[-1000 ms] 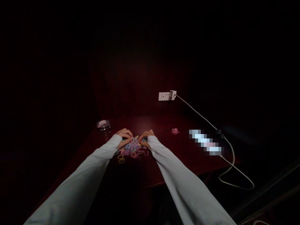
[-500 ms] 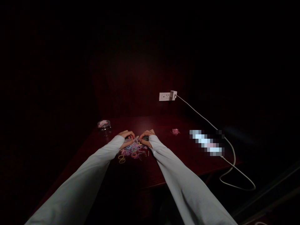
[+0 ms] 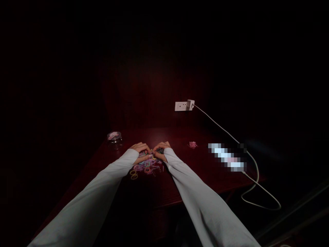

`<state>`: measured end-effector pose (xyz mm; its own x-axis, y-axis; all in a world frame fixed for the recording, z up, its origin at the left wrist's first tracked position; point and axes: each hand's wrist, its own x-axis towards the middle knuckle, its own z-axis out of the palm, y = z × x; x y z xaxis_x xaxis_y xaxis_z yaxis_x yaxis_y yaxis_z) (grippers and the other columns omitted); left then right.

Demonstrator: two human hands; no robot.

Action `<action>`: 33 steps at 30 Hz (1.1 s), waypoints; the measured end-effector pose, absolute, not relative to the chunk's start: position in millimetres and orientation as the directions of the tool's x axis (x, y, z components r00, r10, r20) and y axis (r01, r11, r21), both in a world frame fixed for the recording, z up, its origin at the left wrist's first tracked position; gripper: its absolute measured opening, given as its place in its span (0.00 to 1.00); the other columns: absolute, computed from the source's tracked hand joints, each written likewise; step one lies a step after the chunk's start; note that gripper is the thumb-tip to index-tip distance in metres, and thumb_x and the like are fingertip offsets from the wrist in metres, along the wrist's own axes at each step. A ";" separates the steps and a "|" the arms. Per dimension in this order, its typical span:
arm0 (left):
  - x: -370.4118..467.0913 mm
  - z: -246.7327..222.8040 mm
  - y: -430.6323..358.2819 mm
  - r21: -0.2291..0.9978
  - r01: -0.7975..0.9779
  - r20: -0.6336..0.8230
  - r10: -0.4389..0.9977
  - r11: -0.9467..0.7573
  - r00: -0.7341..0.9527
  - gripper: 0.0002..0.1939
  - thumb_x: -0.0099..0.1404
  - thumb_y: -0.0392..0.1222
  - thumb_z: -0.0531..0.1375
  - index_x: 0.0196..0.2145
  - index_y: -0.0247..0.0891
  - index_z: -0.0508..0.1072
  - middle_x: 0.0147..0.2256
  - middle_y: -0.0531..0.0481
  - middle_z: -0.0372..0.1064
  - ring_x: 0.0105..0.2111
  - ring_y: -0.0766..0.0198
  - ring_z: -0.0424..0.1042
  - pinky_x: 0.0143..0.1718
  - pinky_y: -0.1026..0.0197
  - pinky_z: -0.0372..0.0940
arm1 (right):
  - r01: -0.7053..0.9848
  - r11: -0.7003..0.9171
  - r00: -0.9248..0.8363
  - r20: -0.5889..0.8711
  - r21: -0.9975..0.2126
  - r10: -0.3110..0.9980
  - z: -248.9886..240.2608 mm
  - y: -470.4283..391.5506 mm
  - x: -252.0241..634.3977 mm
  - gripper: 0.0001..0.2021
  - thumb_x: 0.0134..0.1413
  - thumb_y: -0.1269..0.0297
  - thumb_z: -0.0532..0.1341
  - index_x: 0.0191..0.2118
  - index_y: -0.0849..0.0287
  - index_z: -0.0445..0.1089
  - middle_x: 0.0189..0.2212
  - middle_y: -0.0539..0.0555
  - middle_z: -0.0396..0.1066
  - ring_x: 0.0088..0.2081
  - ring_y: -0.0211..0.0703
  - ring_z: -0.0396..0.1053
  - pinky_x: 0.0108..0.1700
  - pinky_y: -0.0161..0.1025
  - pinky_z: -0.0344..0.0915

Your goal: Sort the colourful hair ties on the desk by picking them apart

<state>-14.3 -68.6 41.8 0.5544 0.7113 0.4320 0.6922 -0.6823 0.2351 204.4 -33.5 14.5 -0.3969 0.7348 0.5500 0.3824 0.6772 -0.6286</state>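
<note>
A loose pile of small, many-coloured elastic hair ties (image 3: 147, 167) lies on the dark red table, mostly purple, pink and blue. At the pile's far left side is my left hand (image 3: 141, 149), fingers curled and the thumb drawn in close to them. My right hand (image 3: 161, 147) rests over the far right side, its fingers bent towards the thumb. Both sets of fingertips almost meet above the hair ties. Whatever is pinched between them is too small to make out. Two yellow hair ties (image 3: 134, 175) lie at the near left edge of the pile.
A clear lidded jar (image 3: 114, 138) stands at the left. To the right sit a small heap of pink hair ties (image 3: 192, 144) and a pixelated bright object (image 3: 226, 157). A white cable (image 3: 218, 123) runs from the charger (image 3: 190, 104) in the wall socket (image 3: 180, 106).
My left hand has shifted slightly right, bringing its fingertips closer to my right hand. The right hand has barely moved.
</note>
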 end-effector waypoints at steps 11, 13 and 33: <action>-17.1 38.2 -63.6 0.215 0.708 0.444 0.713 -0.672 0.542 0.16 0.76 0.47 0.51 0.37 0.40 0.75 0.36 0.50 0.74 0.39 0.60 0.68 0.44 0.58 0.61 | 0.363 0.640 -0.377 0.522 -0.677 0.765 17.1 -37.3 204.2 0.05 0.58 0.60 0.66 0.35 0.53 0.79 0.36 0.52 0.76 0.45 0.46 0.64 0.51 0.41 0.61; -18.7 37.1 -62.2 0.227 0.707 0.451 0.715 -0.670 0.534 0.16 0.75 0.46 0.51 0.37 0.40 0.75 0.36 0.49 0.74 0.39 0.59 0.68 0.44 0.58 0.61 | 0.367 0.618 -0.358 0.508 -0.695 0.784 17.0 -36.7 204.7 0.06 0.60 0.62 0.63 0.36 0.53 0.78 0.36 0.51 0.76 0.44 0.45 0.65 0.51 0.41 0.61; -24.3 33.0 -60.1 0.295 0.690 0.523 0.716 -0.662 0.463 0.16 0.75 0.50 0.53 0.43 0.41 0.78 0.45 0.47 0.76 0.44 0.57 0.69 0.51 0.55 0.63 | 0.421 0.628 -0.335 0.532 -0.654 0.778 7.7 -21.4 209.8 0.11 0.57 0.52 0.68 0.34 0.52 0.81 0.33 0.52 0.76 0.42 0.45 0.66 0.47 0.41 0.61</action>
<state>-24.3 -60.1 33.0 0.4631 0.7156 0.5229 0.6895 -0.6616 0.2948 209.8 -21.4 7.7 -0.3349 0.7778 0.5318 0.4210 0.6285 -0.6541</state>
